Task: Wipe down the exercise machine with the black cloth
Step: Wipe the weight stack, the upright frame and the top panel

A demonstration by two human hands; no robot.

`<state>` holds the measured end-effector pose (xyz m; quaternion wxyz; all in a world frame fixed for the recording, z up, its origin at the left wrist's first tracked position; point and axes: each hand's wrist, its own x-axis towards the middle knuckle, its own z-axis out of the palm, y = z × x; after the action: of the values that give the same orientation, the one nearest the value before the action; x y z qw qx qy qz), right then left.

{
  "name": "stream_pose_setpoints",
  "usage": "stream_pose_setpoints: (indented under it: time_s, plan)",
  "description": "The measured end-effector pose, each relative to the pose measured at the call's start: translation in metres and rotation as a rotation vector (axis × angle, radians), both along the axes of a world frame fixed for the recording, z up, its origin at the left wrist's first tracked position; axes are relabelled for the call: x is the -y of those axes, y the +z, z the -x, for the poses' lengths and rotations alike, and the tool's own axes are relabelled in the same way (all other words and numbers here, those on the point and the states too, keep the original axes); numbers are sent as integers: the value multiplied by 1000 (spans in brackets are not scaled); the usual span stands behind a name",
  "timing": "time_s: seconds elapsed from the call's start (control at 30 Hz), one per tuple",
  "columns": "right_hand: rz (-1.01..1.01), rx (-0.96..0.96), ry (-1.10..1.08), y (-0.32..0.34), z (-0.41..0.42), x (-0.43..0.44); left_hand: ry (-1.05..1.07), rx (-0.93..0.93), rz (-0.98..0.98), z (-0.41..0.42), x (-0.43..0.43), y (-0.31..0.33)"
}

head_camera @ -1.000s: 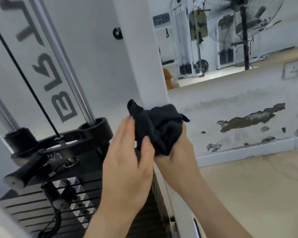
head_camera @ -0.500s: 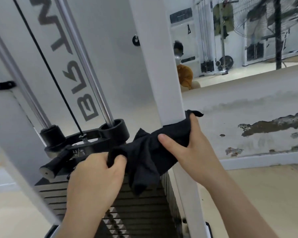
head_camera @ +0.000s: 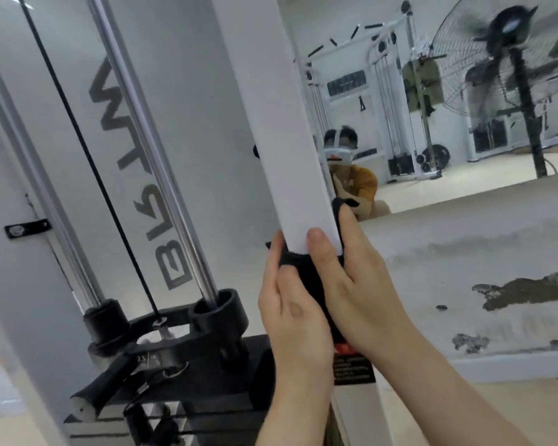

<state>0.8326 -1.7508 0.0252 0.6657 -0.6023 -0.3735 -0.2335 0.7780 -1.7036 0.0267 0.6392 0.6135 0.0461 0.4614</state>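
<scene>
Low on the exercise machine's white square metal upright (head_camera: 284, 140), left hand (head_camera: 290, 317) and right hand (head_camera: 364, 284) now clamp the crumpled black cloth (head_camera: 303, 268), loosely stretched moments ago, around it; wiping looks ready.

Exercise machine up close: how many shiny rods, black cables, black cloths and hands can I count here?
Shiny rods: 2
Black cable: 1
Black cloth: 1
Hands, left hand and right hand: 2
Total: 6
</scene>
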Motion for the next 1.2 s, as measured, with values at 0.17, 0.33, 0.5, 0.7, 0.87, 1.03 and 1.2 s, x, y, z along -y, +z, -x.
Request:
stream_pose_setpoints:
  time_s: [0.17,0.33,0.5,0.7,0.87,1.03,1.2]
  plan:
    - [-66,-16,140,7,-13,-4,-89,47,-57,-16,-22,26]
    - [-33,-116,136,-22,-14,-3,-213,-157,198,-5,-9,-23]
    - [50,-139,60,-36,-4,3,-60,-260,63,17,3,-50]
    - [-176,-134,99,-25,14,8,35,-32,-356,22,1,22]
    - [-264,-169,391,3,33,15,-124,-82,-443,54,8,15]
    - [-2,79,7,-3,31,4,-140,-130,-513,77,-9,23]
    - [-32,247,-110,-14,21,1,316,-168,-822,65,-23,20]
